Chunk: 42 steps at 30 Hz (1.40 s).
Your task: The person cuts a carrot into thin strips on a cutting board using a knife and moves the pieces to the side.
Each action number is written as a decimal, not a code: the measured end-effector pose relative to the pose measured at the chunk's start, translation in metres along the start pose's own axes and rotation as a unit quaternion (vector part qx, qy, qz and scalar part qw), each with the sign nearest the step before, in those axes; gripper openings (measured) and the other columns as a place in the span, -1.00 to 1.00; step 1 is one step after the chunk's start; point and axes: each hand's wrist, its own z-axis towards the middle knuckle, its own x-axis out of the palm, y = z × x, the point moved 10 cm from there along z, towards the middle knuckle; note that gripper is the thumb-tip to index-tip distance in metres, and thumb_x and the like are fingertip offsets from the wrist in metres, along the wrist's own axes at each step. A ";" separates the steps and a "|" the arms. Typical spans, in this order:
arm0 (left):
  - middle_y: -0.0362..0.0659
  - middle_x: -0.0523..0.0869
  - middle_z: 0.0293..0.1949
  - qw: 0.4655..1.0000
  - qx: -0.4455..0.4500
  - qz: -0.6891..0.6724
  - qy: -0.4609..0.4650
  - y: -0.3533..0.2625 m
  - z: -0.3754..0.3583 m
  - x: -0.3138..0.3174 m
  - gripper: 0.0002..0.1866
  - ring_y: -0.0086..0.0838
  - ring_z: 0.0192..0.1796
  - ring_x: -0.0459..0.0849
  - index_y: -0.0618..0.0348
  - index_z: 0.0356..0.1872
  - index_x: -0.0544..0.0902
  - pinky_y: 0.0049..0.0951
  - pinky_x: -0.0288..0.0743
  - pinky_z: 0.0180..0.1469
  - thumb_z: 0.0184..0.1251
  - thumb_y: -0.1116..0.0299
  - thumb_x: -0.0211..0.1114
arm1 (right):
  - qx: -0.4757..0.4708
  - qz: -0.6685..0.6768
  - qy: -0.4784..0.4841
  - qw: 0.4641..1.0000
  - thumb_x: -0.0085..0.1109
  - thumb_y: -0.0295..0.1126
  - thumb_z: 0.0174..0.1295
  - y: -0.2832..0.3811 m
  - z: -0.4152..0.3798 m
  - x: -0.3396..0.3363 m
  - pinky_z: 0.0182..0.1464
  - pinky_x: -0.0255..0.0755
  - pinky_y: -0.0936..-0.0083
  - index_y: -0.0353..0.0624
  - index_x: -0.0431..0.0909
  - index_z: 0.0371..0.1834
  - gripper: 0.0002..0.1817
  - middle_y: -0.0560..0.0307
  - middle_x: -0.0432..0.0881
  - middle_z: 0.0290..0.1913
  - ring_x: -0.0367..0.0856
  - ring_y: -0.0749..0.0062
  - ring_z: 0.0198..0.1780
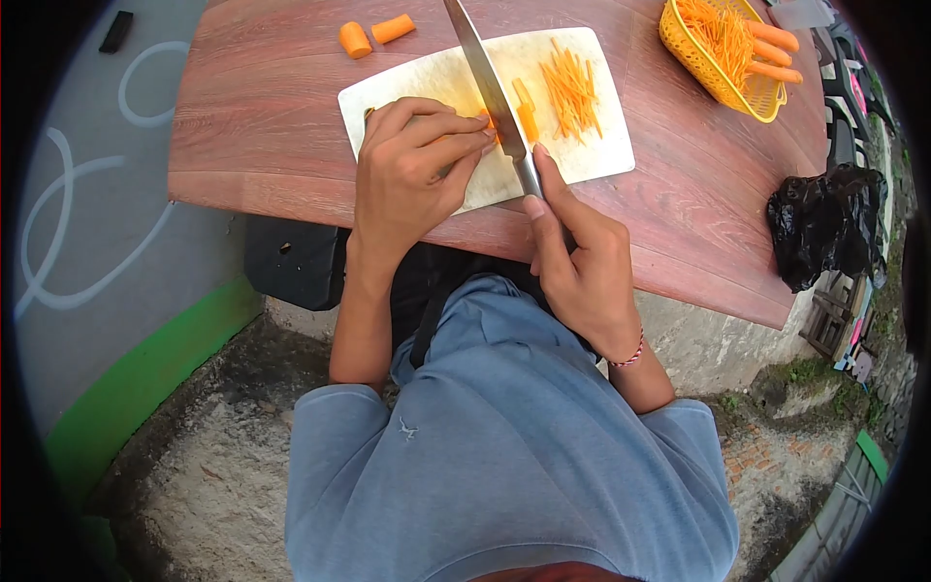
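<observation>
My right hand (582,262) is wrapped round the handle of a knife (493,92), whose blade points away from me over a white cutting board (611,141). Left of the blade, my left hand (412,160) has its bent fingertips on a piece of orange carrot (488,123), partly hidden by the fingers. Just right of the blade lie thin carrot slices (525,110). Farther right on the board is a pile of carrot strips (571,92). Two carrot chunks (355,40) (393,28) rest on the table behind the board.
On the wooden table (689,213), a yellow basket (713,76) at the back right holds shredded carrot and several whole carrots (774,53). A black plastic bag (829,228) hangs at the right edge. A dark stool (291,262) stands below the table's near left edge.
</observation>
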 end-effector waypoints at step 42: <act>-0.22 0.87 0.04 0.999 0.028 0.043 0.016 -0.010 -0.007 0.000 -0.73 -0.23 0.08 0.75 0.11 -0.06 0.93 -0.23 0.66 0.12 0.18 0.48 0.62 | 0.009 0.000 0.004 1.000 0.21 -0.46 0.58 -0.001 0.001 0.001 -0.32 0.53 0.35 -0.24 0.54 0.55 -0.50 -0.06 0.61 -0.44 0.64 0.23 -0.44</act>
